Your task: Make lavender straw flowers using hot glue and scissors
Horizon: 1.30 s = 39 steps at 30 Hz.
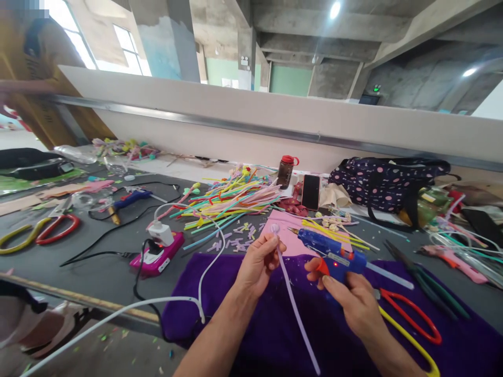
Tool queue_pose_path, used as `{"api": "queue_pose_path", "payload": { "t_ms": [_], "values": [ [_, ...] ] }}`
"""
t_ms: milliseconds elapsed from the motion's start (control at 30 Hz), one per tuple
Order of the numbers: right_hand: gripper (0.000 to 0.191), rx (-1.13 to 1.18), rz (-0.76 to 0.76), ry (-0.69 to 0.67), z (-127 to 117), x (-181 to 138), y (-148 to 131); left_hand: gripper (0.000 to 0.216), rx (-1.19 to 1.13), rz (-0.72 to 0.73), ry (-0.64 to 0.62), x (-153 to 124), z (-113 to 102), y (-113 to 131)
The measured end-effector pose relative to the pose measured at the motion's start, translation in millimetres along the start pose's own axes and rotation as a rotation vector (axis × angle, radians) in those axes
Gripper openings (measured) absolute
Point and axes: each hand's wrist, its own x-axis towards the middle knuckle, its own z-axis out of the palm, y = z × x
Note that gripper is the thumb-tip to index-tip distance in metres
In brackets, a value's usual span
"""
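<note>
Pinched in the fingertips of my left hand is a pale purple stem that slants down toward me, with a small lilac rounded head at its top. My right hand is wrapped round the grip of a blue glue gun. The gun's metal nozzle points left toward the lilac head, a little apart from it. A clear glue stick juts from the gun's back, and a small red light glows on its side. Beneath both hands lie a pink sheet and a dark purple cloth.
Short lilac pieces lie beside a heap of coloured stems. A magenta power strip with cables stands left. Red-and-yellow scissors and pliers rest right. A bottle, phone and spotted bag stand behind. Another person stands far left.
</note>
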Motion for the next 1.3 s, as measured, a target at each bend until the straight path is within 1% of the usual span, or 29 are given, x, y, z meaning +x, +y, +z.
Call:
{"api": "queue_pose_path", "payload": {
  "t_ms": [67,133,300,400,733,900,1033,1300],
  "values": [
    [0.020,-0.117,-0.058,-0.016,1.1,-2.5,-1.4,0.019,-0.007,-0.007,-0.001,-0.1,0.2,-0.7],
    [0.019,-0.188,-0.091,-0.055,0.1,-2.9,-2.0,0.019,-0.004,-0.014,-0.011,-0.3,0.5,-1.4],
    [0.017,-0.267,-0.173,-0.070,-1.5,-1.7,3.7,0.018,0.007,-0.014,-0.053,-0.3,1.5,-3.8],
    [0.015,-0.309,-0.228,-0.062,-0.7,-2.0,8.3,0.019,0.002,-0.028,-0.038,0.3,1.6,-4.9],
    [0.019,-0.391,-0.224,-0.015,0.8,-3.8,19.8,0.022,0.014,-0.045,0.002,2.0,2.1,-4.9],
    [0.023,-0.420,-0.223,0.010,1.7,-4.3,24.5,0.023,0.018,-0.044,-0.003,1.5,1.9,-4.8],
    [0.022,-0.423,-0.226,0.003,1.6,-3.7,25.9,0.021,0.009,-0.034,-0.012,1.1,1.7,-5.1],
    [0.020,-0.471,-0.277,-0.021,2.1,-3.9,25.0,0.021,0.012,-0.045,0.020,1.0,2.3,-4.2]
  ]
}}
